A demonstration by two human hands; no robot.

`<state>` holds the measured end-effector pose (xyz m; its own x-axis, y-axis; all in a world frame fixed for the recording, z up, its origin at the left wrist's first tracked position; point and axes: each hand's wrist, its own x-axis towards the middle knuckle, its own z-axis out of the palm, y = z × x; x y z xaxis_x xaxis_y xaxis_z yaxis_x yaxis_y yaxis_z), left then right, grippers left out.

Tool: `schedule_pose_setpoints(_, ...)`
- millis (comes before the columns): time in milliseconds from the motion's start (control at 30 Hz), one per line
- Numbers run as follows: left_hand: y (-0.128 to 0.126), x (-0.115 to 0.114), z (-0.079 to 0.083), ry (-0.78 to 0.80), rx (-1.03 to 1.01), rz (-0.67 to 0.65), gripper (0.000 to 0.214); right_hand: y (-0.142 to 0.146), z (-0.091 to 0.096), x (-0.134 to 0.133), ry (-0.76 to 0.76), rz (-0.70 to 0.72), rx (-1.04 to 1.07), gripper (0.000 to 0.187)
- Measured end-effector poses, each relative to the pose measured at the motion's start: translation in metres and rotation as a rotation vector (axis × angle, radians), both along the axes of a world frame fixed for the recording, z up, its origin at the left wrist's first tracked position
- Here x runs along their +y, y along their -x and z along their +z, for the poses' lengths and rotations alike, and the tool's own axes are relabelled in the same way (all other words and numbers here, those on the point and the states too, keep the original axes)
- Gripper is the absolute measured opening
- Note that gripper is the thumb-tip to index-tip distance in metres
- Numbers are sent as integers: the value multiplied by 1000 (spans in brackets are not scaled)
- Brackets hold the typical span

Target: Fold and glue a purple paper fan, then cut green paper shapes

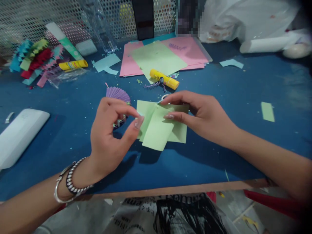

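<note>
A folded light green paper (158,130) is held just above the blue table (231,97), between both hands. My left hand (110,136) pinches its left edge between thumb and fingers. My right hand (200,113) grips its top and right side, fingers pressed along a fold. Just behind my left hand lies a purple pleated paper fan (118,94). A yellow glue stick (164,79) lies on its side a little beyond the paper.
Pink and green sheets (158,57) are stacked at the back centre. Coloured pleated fans (34,60) and another yellow glue stick (73,65) lie back left. A white flat object (19,133) sits at left. Paper scraps (267,111) dot the right side. A mesh panel (36,16) stands behind.
</note>
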<state>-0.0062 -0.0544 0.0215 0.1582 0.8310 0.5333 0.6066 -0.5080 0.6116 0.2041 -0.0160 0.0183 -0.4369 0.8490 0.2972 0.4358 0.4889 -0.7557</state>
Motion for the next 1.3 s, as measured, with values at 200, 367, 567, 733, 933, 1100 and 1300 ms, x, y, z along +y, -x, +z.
schedule_pose_setpoints(200,2,0,-7,195,212,-23,37,2,1,-7,-54,138,-19,21)
schedule_pose_setpoints(367,0,0,-8,259,342,-179,27,2,-2,-6,-69,164,-19,20)
schedule_pose_setpoints(567,-3,-2,-4,283,307,-226,31,3,-4,-3,-9,203,-46,15)
schedule_pose_setpoints(733,-3,-2,-5,273,271,-217,33,4,-2,-4,45,242,-53,15)
schedule_pose_setpoints(933,-4,-3,-3,267,317,-240,29,4,-2,-4,116,303,-46,15)
schedule_pose_setpoints(1100,-6,-1,2,263,333,-270,25,6,-5,-5,123,358,-46,17)
schedule_pose_setpoints(1300,-5,-2,1,142,378,-244,28,8,-5,-6,139,359,-44,21)
